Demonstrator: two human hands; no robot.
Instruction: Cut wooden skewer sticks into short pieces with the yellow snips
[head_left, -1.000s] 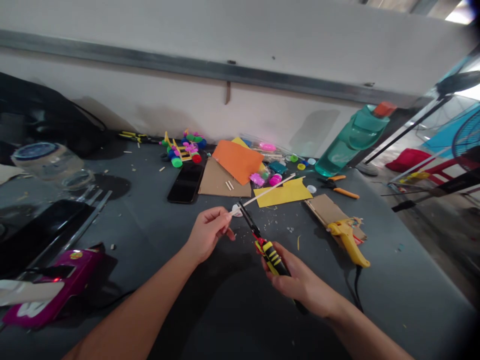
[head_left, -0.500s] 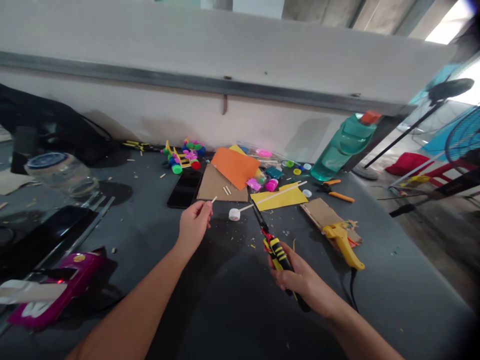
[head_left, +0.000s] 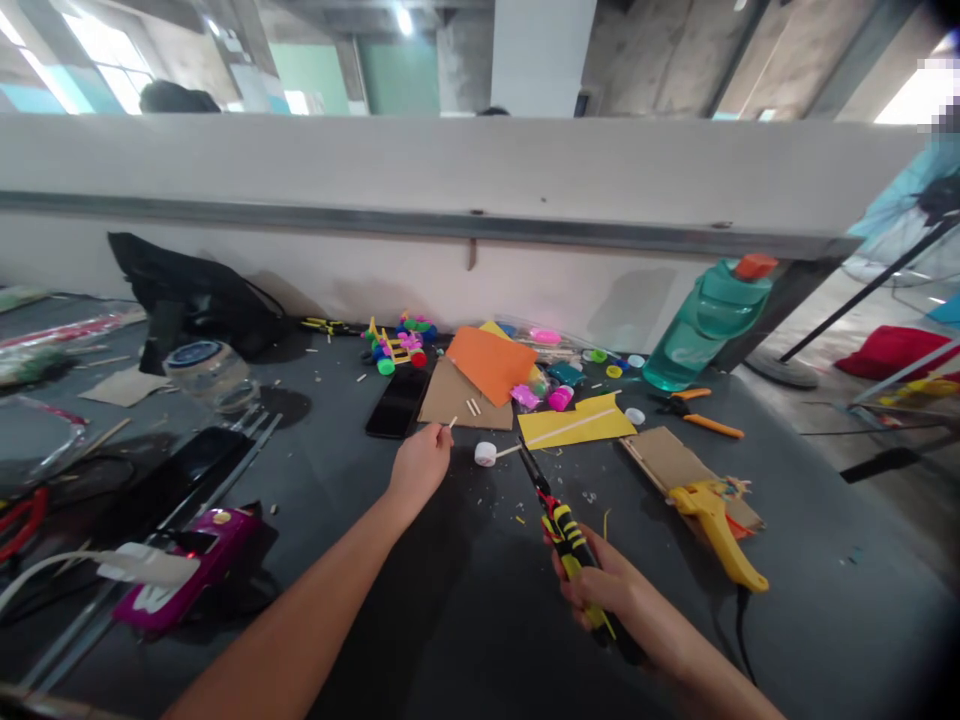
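My left hand [head_left: 421,468] is closed in a pinch on a short wooden stick [head_left: 452,422], whose tip shows past the fingers. My right hand [head_left: 604,585] grips long-nose pliers [head_left: 568,530] with black and yellow handles, jaws pointing away from me. The jaw tips meet the end of a thin stick [head_left: 508,451] that reaches out from a white bottle cap [head_left: 485,455]. Beyond the jaws, another length of pale stick [head_left: 571,428] lies across yellow paper [head_left: 604,403]. Whether the two lengths are joined I cannot tell.
Cardboard [head_left: 441,400], orange paper [head_left: 491,365] and a phone [head_left: 396,405] lie behind my left hand. To the right are a yellow glue gun [head_left: 716,525], orange-handled pliers [head_left: 709,420] and a green bottle [head_left: 694,325]. A purple power strip [head_left: 202,565] sits left.
My view has tilted up and turned slightly left. The far length of stick now lies flatter on the yellow paper. Both hands keep their hold.
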